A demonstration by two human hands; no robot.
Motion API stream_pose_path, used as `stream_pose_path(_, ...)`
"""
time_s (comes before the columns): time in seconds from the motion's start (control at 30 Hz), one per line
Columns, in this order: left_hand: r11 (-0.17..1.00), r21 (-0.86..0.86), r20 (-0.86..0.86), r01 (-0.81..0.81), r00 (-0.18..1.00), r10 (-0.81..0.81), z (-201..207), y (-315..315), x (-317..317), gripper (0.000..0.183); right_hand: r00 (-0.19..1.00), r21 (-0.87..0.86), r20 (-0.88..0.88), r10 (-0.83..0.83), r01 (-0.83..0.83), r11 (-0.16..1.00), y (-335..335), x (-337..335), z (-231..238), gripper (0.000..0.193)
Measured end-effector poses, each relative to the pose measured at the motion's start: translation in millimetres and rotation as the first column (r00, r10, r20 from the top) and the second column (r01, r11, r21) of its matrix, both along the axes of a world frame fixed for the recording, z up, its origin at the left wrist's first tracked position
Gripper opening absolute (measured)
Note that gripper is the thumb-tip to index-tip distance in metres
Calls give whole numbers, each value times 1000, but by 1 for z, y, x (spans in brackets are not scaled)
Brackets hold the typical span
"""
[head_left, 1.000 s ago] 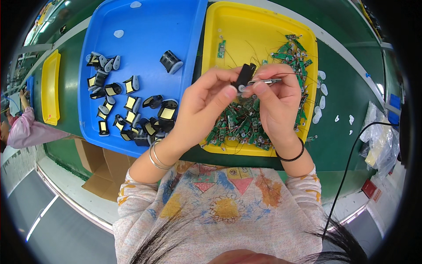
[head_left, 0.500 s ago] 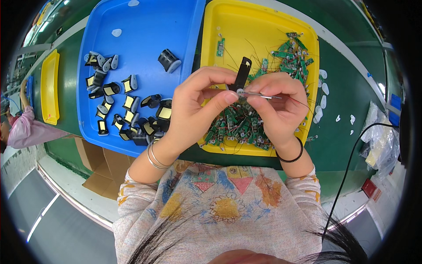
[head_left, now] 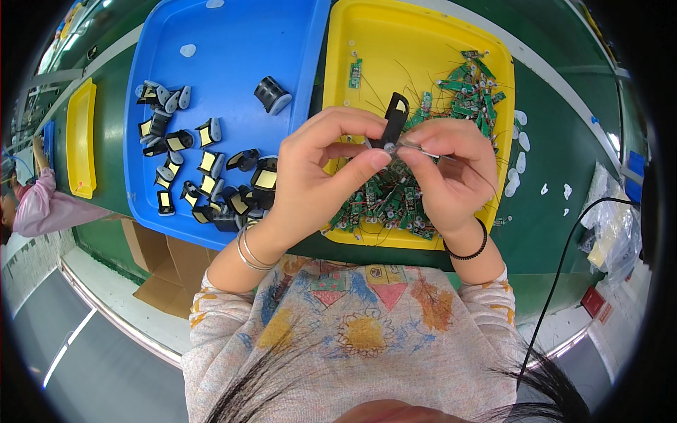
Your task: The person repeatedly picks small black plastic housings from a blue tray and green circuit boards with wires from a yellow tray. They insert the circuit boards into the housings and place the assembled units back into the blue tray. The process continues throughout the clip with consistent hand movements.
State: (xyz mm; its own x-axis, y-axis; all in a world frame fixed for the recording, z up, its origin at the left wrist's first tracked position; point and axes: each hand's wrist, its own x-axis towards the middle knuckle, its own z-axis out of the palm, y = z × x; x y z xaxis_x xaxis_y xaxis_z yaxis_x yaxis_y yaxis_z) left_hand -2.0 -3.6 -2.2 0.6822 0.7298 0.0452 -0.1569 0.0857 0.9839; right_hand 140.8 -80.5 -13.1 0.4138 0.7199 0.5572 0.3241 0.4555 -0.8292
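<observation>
Over the near part of the yellow tray (head_left: 384, 21), my left hand (head_left: 310, 166) pinches a black plastic casing (head_left: 394, 125) between thumb and fingers. The casing stands upright and tilts slightly right, with a small pale round piece at its lower end. My right hand (head_left: 455, 162) is closed on a thin metal tool (head_left: 427, 153), whose tip meets the casing's lower end; my fingers hide most of the tool. Fine dark wires show by the right fingers. Beneath both hands lies a heap of small green circuit boards (head_left: 395, 201) with thin wires.
The blue tray (head_left: 233, 39) on the left holds several black casings (head_left: 206, 163) with pale yellow pads. Grey-white oval pieces (head_left: 520, 162) lie right of the yellow tray. Beyond are a black cable (head_left: 562, 254) and clear plastic bags (head_left: 613, 225). Another person's pink sleeve (head_left: 49, 208) shows far left.
The casing and both hands have shifted slightly right. My right fingers have come closer to the casing's lower end, and less of the metal tool shows.
</observation>
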Motion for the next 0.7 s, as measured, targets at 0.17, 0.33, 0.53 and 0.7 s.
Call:
stream_pose_path(0.17,999,33,2,-5,1000,5,-2,-1,0,18,991,75,131,-1,-9,997,0,-1,-1,23)
stream_pose_path(0.33,998,66,6,4,1000,-4,-4,-3,0,18,977,97,214,1,-23,995,2,-2,1,22)
stream_pose_path(0.53,1000,14,23,12,1000,-13,0,-2,0,21,997,3,72,17,-17,1000,0,-3,0,20)
stream_pose_path(0.7,999,33,48,-5,999,4,-3,0,0,20,990,-30,-129,63,-68,997,-1,-6,0,17)
